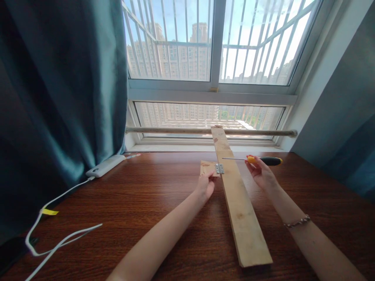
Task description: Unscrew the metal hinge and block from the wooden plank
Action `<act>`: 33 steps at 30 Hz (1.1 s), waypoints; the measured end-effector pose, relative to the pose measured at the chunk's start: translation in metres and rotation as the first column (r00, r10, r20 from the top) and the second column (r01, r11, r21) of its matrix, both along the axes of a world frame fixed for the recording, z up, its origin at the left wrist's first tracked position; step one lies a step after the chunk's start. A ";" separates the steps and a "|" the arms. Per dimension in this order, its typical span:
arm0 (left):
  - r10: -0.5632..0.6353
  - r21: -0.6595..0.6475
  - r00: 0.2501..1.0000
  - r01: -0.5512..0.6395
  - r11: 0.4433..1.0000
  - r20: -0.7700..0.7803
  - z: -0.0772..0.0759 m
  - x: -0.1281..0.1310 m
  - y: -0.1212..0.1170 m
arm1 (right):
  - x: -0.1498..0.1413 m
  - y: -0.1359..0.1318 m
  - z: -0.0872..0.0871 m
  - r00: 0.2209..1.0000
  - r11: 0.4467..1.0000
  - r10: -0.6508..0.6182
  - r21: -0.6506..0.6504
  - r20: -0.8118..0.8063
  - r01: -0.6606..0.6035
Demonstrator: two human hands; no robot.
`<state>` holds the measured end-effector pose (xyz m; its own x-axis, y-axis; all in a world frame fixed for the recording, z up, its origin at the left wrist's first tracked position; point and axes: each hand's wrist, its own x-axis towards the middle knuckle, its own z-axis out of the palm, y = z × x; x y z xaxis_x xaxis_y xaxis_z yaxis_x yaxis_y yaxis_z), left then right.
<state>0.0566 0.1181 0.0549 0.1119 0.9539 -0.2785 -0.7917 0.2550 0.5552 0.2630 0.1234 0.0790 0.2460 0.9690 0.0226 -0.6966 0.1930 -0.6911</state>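
Over the brown table [164, 218], the right hand [261, 175] grips a screwdriver [265, 160]; the left hand [207, 185] pinches a small wood piece [206, 168] hinged to a long board [241, 210] (barred window [172, 50] beyond, dark curtain [96, 70] left).

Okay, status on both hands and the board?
Left hand grips small wood piece by hinge. Right hand holds screwdriver over long board. Nothing blocking the hinge.

the left hand [207, 184] reaches forward, thumb and fingers pinched together; the right hand [261, 170], raised with bent fingers closed in a grip, angles inward from its forearm.
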 end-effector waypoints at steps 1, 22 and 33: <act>-0.003 -0.006 1.000 0.003 1.000 0.003 0.000 0.000 0.000 | -0.001 0.001 0.006 0.997 0.998 0.036 0.039 0.063 -0.039; 0.035 -0.034 0.998 -0.033 0.999 0.049 -0.001 0.002 0.002 | -0.017 -0.007 0.021 0.883 0.989 -0.025 0.139 0.469 -0.046; 0.023 0.003 0.998 -0.023 1.000 0.061 -0.005 0.002 0.004 | -0.020 -0.009 0.019 0.852 0.990 -0.025 0.130 0.523 -0.051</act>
<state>0.0585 0.1219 0.0497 0.1063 0.9574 -0.2684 -0.8296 0.2342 0.5069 0.2431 0.1145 0.0985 0.1486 0.9504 0.2733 -0.2429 0.3030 -0.9215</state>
